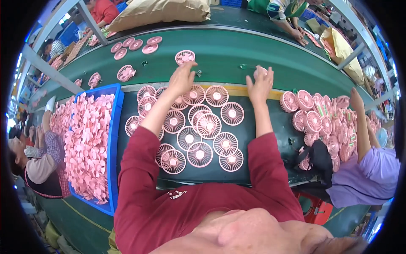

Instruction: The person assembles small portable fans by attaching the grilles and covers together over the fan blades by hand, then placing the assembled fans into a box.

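Observation:
My left hand (182, 79) reaches over the green belt, fingers stretched out and apart, just in front of a pink fan housing (185, 56) with blades in it. I cannot tell whether they touch. Farther right, my right hand (261, 86) has its fingers around a small pink part (261, 70), mostly hidden behind them and slightly blurred. Between my forearms, several round pink fan grilles (199, 154) lie loose on the dark table, some overlapping. Small dark metallic pieces (198, 73) and a small green piece (242, 66) sit on the belt near my hands.
A blue crate (115, 139) heaped with pink fan blades (89, 148) stands at left. Pink fan assemblies (325, 122) pile up at right, beside a black cloth (320, 158) and a person in a purple sleeve (368, 169). More pink fan pieces (125, 73) rest on the belt (228, 46).

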Demonstrator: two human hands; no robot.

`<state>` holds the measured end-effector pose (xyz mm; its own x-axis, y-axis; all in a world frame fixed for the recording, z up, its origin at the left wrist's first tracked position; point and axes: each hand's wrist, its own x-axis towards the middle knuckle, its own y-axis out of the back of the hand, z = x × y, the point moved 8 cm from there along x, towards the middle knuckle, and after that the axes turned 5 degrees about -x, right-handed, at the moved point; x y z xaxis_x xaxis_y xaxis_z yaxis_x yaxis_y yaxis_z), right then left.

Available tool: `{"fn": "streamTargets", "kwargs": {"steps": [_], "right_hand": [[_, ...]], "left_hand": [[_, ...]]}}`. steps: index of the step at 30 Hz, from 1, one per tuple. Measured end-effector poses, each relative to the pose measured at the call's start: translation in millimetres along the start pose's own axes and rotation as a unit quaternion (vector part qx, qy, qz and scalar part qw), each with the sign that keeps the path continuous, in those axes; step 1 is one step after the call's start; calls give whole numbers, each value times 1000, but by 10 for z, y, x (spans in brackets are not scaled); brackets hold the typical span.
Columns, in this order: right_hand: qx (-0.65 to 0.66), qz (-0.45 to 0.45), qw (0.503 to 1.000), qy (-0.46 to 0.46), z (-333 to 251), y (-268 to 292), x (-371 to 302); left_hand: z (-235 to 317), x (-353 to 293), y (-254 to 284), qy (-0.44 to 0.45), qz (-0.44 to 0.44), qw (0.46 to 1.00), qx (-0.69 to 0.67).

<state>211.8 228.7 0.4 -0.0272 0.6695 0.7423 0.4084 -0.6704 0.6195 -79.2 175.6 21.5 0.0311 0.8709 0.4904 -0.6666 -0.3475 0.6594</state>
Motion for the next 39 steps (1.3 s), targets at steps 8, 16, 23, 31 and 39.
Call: {"fn": "streamTargets", "kwargs": {"steps": [8,16,23,31,39], "right_hand": [[186,-367,886,214,-1012,-402,-782],[225,-333,897,182,-983,-345,-711],[543,-344,759,-103,-854,-390,-413],[601,-226,753,-142,-941,188,-177],[675,-263,673,-149,-1159,221,-308]], "left_hand": [[-672,752,-669,21,-156,968,194],[-947,863,-658,13,-116,947,299],[-1225,259,-28,99,105,987,-70],[-75,-368,-495,300,112,662,-678],[87,-867,-337,266,190,678,-659]]}}
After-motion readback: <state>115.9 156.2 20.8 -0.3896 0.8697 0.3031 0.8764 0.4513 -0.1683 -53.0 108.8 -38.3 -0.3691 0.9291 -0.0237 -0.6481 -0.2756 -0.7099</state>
